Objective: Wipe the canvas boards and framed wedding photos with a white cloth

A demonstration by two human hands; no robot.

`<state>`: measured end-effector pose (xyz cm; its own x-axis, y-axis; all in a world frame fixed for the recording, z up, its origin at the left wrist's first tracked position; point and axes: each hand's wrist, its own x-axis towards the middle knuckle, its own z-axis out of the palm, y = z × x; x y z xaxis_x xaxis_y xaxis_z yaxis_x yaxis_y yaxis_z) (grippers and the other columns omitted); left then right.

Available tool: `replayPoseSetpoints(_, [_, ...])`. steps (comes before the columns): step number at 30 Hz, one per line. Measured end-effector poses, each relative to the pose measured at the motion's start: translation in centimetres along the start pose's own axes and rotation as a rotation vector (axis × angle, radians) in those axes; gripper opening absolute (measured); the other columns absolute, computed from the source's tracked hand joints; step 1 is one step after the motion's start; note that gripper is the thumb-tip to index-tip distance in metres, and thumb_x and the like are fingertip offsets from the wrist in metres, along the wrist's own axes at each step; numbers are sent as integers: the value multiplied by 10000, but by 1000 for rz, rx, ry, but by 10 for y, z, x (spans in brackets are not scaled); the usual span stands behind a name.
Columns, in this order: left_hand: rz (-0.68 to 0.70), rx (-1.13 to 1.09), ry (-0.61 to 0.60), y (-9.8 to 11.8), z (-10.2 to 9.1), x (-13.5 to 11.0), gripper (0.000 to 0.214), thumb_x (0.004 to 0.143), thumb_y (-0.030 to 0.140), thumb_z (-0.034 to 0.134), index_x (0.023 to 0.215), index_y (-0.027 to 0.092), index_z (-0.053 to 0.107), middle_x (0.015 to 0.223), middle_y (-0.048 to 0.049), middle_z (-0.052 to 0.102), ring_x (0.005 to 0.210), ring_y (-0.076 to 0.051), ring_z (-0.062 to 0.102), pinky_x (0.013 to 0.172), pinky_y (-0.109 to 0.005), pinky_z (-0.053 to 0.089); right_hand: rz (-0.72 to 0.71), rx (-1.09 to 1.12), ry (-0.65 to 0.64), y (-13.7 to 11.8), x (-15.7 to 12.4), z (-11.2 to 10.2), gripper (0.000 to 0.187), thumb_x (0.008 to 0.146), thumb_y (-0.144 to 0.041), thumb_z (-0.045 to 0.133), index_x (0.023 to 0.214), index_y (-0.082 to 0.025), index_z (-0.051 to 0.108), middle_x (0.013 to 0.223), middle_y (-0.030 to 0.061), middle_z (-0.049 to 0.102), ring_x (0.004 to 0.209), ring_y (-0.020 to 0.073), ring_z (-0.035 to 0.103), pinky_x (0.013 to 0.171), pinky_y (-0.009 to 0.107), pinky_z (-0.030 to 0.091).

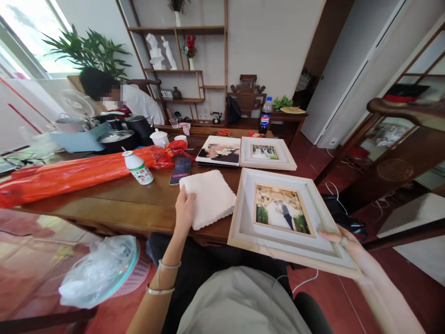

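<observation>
A light wooden picture frame with a wedding photo lies half over the near edge of the wooden table. My right hand grips its lower right corner, fingers over the rim. My left hand lies with its fingers on the near left corner of a stack of white folded tissues, just left of the frame. Bracelets circle my left wrist.
A second frame and a photo book lie farther back, with a phone, a small white bottle, an orange plastic roll and a cola bottle. A person sits at the far left. A lined bin stands by my left knee.
</observation>
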<state>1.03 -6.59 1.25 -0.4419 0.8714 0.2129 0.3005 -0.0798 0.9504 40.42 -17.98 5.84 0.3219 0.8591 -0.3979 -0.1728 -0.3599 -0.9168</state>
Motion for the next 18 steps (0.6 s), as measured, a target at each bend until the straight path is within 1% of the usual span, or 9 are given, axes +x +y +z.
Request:
replayPoseSetpoints(3, [19,2,53,4,-5,-6,467,797,278,476,1246,177,552,1137,-78,636,1042,-251,592,948,-357,447,-31,-31,-45,-3,6,8,489,554,-230,805,1019,-215,657,842,1,763,703,208,714,604,248,561])
replayPoseSetpoints(6, [66,129,156,14,-11,-14,416,851,335,480,1212,142,554,1030,-105,636,985,-268,602,944,-402,450,-65,-47,-112,-6,14,20,477,581,-232,785,1038,-215,651,881,-2,760,707,195,708,627,257,556])
replayPoseSetpoints(8, [172,221,237,22,-10,-22,404,852,384,519,1155,122,571,1027,-129,616,1010,-294,588,944,-432,451,-96,-60,-146,-7,21,30,465,572,-210,777,1021,-205,654,891,2,757,743,197,709,628,250,546])
replayPoseSetpoints(10, [339,308,282,28,-5,-31,395,811,393,600,1100,124,587,1168,-168,556,1129,-326,533,983,-449,429,-125,-73,-168,-7,28,42,447,565,-199,770,998,-190,660,882,8,754,745,193,705,616,242,534])
replayPoseSetpoints(11, [427,347,269,30,-2,-34,352,797,360,623,1065,132,598,1261,-181,501,1195,-333,491,1009,-451,414,-135,-76,-180,-7,32,48,438,564,-198,767,989,-184,662,874,10,753,733,190,702,611,242,529])
replayPoseSetpoints(13, [581,413,156,31,5,-39,183,808,224,583,972,155,626,1410,-162,383,1293,-316,414,1060,-437,382,-144,-81,-208,-7,37,60,424,564,-208,762,976,-176,665,857,16,751,720,190,698,618,250,528])
replayPoseSetpoints(14, [640,443,70,31,7,-39,163,812,145,529,933,165,637,1451,-135,349,1322,-296,389,1079,-428,369,-143,-86,-226,-8,39,65,421,565,-216,760,974,-175,667,856,20,750,730,195,699,628,258,529])
replayPoseSetpoints(16, [718,507,-109,31,9,-38,305,783,28,438,929,179,660,1480,-94,347,1342,-270,368,1093,-431,360,-149,-108,-260,-9,41,74,414,564,-237,758,963,-173,669,866,31,750,765,214,703,645,274,532])
replayPoseSetpoints(18, [744,581,-247,33,10,-35,423,745,-18,409,995,190,680,1455,-89,409,1318,-277,390,1067,-464,385,-184,-153,-279,-10,44,79,408,569,-261,755,958,-170,670,889,42,749,799,230,701,661,289,532])
